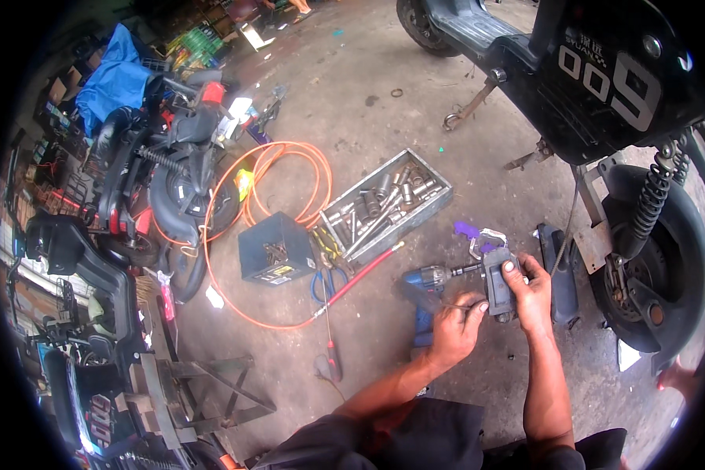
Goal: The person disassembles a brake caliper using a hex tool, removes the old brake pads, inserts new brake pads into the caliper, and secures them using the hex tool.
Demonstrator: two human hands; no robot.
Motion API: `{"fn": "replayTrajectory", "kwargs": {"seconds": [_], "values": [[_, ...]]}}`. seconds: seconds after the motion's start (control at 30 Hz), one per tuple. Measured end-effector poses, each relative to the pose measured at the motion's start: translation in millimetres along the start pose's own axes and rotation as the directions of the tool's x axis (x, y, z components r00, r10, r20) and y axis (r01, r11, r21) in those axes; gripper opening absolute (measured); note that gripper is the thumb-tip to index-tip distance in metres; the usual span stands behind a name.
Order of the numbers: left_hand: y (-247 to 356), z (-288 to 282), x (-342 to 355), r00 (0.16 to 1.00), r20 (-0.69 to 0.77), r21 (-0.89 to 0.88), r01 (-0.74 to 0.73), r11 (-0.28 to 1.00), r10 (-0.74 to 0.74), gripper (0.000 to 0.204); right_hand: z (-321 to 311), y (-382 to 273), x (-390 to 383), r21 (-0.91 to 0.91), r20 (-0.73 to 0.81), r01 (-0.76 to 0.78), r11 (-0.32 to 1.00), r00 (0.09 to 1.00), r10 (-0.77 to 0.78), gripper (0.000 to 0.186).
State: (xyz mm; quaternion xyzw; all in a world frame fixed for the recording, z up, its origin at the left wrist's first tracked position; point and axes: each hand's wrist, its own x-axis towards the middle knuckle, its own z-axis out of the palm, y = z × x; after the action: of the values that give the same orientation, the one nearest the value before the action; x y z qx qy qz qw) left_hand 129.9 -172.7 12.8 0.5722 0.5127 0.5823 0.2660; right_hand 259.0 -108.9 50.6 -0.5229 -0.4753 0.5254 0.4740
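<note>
My right hand (pixel 531 294) grips a dark grey rectangular housing (pixel 500 283), its thumb lying on the top face. Close to the housing's lower left side, my left hand (pixel 456 333) is closed in a pinch. A thin dark shape shows at its fingers, too blurred to name. Just beyond that hand a blue power drill (pixel 424 276) lies on the floor, its chuck pointing right toward the housing. Purple and white pieces (pixel 482 237) lie past the housing. On the right is a long black cover-like part (pixel 560 274).
A metal tray of sockets (pixel 345 249), a dark box (pixel 276 244) and an orange hose (pixel 219 294) lie ahead to the left. A red-handled screwdriver (pixel 334 360) is nearer. The black scooter's front wheel (pixel 685 266) stands right; more scooters (pixel 110 290) crowd the left.
</note>
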Motion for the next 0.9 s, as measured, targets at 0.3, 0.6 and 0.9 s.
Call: {"fn": "replayTrajectory", "kwargs": {"seconds": [0.3,0.6,0.9], "values": [[-19,3,-18,0.982,-0.025,0.111,0.190,0.976,-0.188,0.017,-4,27,-2,-0.090,-0.054,0.006,0.996,0.998,-0.011,0.050],[-91,-6,-13,0.920,-0.050,0.279,0.387,0.879,-0.389,0.027,-36,18,19,0.036,-0.141,-0.142,0.989,0.979,0.145,0.048],[-153,28,-25,0.799,0.236,0.595,0.332,0.732,-0.554,0.027,-36,19,13,0.060,-0.105,-0.169,0.984,0.979,0.175,0.049]]}}
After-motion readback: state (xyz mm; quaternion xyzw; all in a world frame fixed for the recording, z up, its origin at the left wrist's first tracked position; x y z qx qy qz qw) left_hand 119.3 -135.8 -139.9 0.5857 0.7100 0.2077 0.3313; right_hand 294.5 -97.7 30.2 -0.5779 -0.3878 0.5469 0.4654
